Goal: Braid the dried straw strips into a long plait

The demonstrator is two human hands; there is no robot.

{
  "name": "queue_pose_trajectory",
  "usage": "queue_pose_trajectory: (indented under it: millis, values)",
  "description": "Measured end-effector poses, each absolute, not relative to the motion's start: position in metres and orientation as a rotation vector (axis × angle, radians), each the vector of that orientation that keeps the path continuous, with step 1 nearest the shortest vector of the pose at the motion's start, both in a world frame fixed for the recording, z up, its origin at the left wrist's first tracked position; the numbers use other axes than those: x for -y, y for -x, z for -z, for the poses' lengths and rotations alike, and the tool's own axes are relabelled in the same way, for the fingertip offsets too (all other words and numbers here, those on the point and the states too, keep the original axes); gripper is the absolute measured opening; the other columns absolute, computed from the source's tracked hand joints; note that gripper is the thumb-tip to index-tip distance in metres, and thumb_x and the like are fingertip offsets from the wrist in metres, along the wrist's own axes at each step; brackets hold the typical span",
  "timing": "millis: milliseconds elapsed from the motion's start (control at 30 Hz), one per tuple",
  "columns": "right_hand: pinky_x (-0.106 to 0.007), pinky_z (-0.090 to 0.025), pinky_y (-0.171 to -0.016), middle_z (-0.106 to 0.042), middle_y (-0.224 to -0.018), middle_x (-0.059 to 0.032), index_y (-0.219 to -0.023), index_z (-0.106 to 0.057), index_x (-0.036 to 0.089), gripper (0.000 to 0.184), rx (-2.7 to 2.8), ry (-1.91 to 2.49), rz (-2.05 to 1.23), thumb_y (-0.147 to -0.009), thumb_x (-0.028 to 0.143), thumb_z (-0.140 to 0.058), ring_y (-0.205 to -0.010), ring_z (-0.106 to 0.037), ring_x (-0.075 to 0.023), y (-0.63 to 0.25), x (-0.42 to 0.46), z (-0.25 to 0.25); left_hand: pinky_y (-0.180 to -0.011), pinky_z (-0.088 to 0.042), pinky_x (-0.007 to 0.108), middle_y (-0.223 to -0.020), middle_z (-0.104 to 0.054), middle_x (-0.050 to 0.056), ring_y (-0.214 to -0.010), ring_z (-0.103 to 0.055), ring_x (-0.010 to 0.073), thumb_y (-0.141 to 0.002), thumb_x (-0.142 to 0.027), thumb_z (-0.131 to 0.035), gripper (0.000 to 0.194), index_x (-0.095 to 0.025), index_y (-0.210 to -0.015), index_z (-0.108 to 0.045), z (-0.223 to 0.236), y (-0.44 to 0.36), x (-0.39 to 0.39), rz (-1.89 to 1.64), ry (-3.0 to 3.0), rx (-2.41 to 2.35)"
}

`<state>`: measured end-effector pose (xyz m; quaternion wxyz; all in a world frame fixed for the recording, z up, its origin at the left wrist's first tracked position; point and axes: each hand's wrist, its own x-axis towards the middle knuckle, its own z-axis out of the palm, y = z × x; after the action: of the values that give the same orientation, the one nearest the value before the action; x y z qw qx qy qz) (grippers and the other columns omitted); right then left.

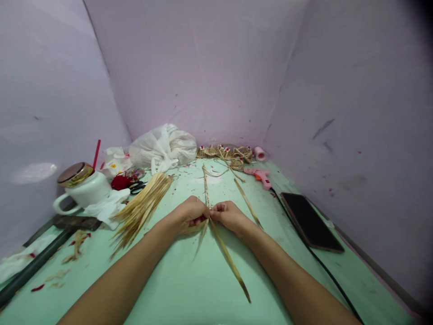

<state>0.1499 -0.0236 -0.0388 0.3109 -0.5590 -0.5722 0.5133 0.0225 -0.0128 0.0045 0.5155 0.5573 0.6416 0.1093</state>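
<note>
Trails nearest as a loose strip [230, 262] over the table [162, 293]; looks very light, dry and springy, likely to split if creased hard. Joins, farther off, the near end of a braid [206, 185], pinched there by left hand [192, 211] and right hand [228, 216], both nearly closed, fingers curled. Runs on straight beyond; seems firmer plaited, best held flat at the crossing.

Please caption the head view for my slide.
Left hand and right hand pinch a tan braid on a green table.
</note>
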Motion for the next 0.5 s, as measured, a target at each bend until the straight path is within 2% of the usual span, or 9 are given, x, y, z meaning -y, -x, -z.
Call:
queue_pose_trajectory:
  millis: [167, 333, 500]
  values:
    - [-0.019, -0.019, -0.041, -0.035, -0.043, 0.0066, -0.057, -0.050, 0.013, 0.007, 1.545, 1.420, -1.350, -0.061, 0.018, -0.050, -0.042, -0.026, -0.0044, -0.152, 0.022, 0.040, -0.032, -0.018, 0.019, -0.027, -0.035, -0.003, -0.024, -0.026, 0.0055, -0.056, -0.008, -0.045, 0.012, -0.011, -0.048, -0.053, -0.012, -0.022, 0.014, -0.127, -1.457, -1.465]
    - [-0.020, -0.019, -0.042, -0.034, -0.043, 0.0069, -0.058, -0.050, 0.013, 0.008, 1.560, 1.396, -1.365, -0.062, 0.019, -0.050, -0.041, -0.025, -0.0046, -0.153, 0.022, 0.041, -0.032, -0.023, 0.018, -0.038, -0.048, 0.000, -0.026, -0.033, 0.0057, -0.055, -0.005, -0.040, 0.012, -0.013, -0.048, -0.047, -0.003, -0.019, 0.011, -0.148, -1.370, -1.391]
    - [-0.020, -0.018, -0.042, -0.034, -0.043, 0.0069, -0.057, -0.050, 0.013, 0.007, 1.530, 1.418, -1.372, -0.062, 0.018, -0.051, -0.042, -0.024, -0.0045, -0.153, 0.022, 0.041, -0.031, -0.027, 0.019, -0.035, -0.042, -0.002, -0.028, -0.037, 0.0076, -0.054, -0.008, -0.041, 0.010, -0.014, -0.047, -0.044, 0.007, -0.015, 0.008, -0.200, -1.302, -1.322]
